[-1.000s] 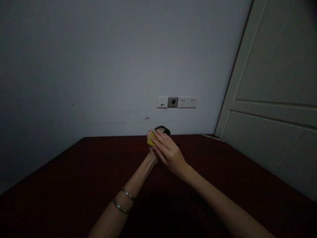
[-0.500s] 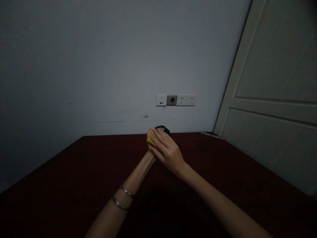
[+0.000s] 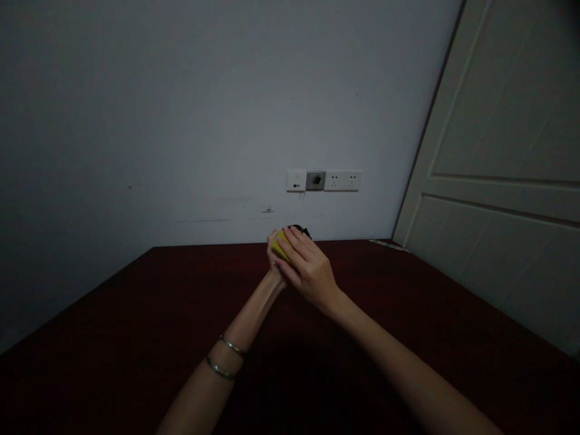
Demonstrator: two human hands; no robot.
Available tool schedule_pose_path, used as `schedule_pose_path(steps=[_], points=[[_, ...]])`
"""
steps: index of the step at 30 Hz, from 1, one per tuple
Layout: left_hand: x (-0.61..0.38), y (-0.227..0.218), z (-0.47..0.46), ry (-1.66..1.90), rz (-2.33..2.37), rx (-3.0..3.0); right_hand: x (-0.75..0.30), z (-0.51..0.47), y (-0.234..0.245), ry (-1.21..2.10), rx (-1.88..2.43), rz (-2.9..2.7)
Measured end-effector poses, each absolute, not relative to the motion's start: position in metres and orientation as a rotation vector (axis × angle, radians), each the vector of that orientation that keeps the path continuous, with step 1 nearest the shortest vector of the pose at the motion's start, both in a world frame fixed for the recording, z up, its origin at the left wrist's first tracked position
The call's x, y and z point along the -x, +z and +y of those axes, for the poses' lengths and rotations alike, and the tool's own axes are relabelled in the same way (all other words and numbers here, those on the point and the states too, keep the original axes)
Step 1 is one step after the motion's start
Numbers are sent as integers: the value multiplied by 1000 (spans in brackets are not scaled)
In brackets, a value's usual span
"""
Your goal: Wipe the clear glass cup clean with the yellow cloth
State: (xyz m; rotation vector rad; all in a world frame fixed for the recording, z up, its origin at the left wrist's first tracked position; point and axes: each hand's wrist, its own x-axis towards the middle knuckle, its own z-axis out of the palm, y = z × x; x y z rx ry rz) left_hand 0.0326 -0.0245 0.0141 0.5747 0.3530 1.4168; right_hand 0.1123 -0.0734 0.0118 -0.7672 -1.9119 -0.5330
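Note:
Above the dark red table, my left hand [image 3: 273, 261] and my right hand [image 3: 312, 272] are together. Under the fingers of my right hand is a small yellow piece [image 3: 280, 244], perhaps a sponge or cloth; its kind is unclear in the dim light. A dark, rounded object [image 3: 306, 232] shows just past my right fingertips, mostly hidden. My left hand curls around these things from the left and below, its fingers largely covered. My right hand lies over the top, fingers closed and pressed down on the yellow piece.
The red tabletop [image 3: 203, 302] reaches back to a pale wall [image 3: 181, 121]. Wall sockets [image 3: 334, 180] sit above its far edge. A panelled white door [image 3: 498, 157] stands on the right, and a thin printed strip [image 3: 388, 245] lies at the far right edge.
My right fingers have shifted slightly over the dark object, covering its pale face; less of it shows now. Both hands stay together in nearly the same place. The view has tilted slightly.

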Motion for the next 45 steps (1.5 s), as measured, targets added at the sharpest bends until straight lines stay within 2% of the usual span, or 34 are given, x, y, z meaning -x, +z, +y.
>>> schedule_pose_path(steps=[4, 9, 16, 25, 29, 38, 45], points=[[-32, 13, -26, 1465, 278, -601, -116, -72, 10, -581, 786, -1908], [-29, 8, -27, 1314, 406, -656, -124, -59, 16, -507, 809, -1760], [-28, 15, -23, 1397, 161, -525, -112, -76, 5, -568, 730, -1954], [-28, 12, -27, 1322, 355, -720, -128, -62, 12, -460, 745, -1749], [-30, 14, -23, 1457, 169, -579, -116, -73, 6, -543, 732, -1883], [-28, 11, -25, 1351, 358, -634, -125, -63, 8, -564, 772, -1812], [-29, 17, -23, 1328, 228, -589, -120, -80, 1, -641, 726, -2000]])
